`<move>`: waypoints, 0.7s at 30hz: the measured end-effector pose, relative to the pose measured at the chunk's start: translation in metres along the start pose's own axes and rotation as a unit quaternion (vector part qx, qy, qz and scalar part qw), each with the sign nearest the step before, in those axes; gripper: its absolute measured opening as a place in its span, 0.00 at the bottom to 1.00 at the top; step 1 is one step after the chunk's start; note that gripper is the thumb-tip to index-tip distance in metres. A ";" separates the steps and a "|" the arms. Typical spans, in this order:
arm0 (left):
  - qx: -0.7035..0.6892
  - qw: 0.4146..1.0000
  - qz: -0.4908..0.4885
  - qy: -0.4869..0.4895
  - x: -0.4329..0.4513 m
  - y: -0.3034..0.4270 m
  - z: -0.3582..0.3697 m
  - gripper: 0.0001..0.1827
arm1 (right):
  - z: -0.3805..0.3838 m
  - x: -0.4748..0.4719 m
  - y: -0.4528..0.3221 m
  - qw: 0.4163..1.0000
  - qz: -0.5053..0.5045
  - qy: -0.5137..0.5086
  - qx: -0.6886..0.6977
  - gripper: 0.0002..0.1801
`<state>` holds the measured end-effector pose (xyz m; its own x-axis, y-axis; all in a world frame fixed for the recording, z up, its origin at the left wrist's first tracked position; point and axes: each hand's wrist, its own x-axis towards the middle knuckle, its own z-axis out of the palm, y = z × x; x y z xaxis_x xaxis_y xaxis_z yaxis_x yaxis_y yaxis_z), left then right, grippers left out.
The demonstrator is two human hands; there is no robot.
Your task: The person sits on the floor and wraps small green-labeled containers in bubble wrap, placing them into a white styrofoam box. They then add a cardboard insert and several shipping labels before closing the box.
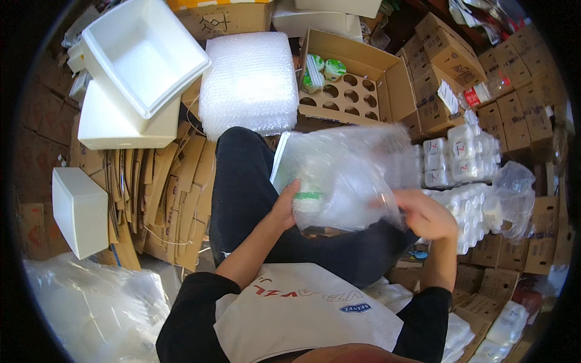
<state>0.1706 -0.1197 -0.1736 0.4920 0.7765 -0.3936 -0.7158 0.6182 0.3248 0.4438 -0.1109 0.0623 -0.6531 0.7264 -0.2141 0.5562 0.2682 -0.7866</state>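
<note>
My left hand (287, 206) grips the left side of a white bundle with a green band (308, 195), covered by clear bubble wrap (349, 163). What the bundle contains is hard to make out through the plastic. The wrap spreads over my lap and is blurred at its right side. At that loose right edge is my right hand (426, 215), also blurred, with its fingers partly behind the film; whether they pinch it is unclear. Beyond my knees lies a stack of bubble wrap sheets (248, 81).
Right of the stack, a cardboard box (358, 50) with a holed insert holds several green-lidded cups (335, 69). White foam boxes (131, 59) and flattened cardboard (181, 195) lie left. Shrink-wrapped white bottles (460, 156) and stacked cartons (517, 118) crowd the right.
</note>
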 end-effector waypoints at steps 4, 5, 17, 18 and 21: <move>-0.037 0.999 -0.016 -0.014 -0.005 -0.013 0.001 0.36 | -0.004 -0.010 -0.071 0.955 -0.047 0.088 -0.279 0.24; -0.029 0.999 0.002 -0.022 -0.004 -0.016 -0.001 0.35 | -0.004 -0.009 -0.078 0.947 -0.116 0.144 -0.264 0.23; 0.075 0.991 0.013 -0.112 0.014 -0.004 0.073 0.42 | 0.069 0.121 0.016 0.805 -0.097 0.483 0.329 0.18; 0.075 0.992 0.043 -0.094 0.016 -0.012 0.078 0.41 | 0.074 0.117 0.011 0.805 -0.104 0.497 0.306 0.18; 0.116 0.984 0.124 -0.055 0.039 -0.025 0.053 0.43 | 0.088 0.118 0.003 0.834 -0.174 0.480 0.210 0.20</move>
<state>0.2339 -0.0983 -0.1520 0.3768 0.9073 -0.1865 -0.6947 0.4100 0.5910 0.3228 -0.0798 -0.0167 0.0873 0.8769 0.4727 0.0590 0.4691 -0.8812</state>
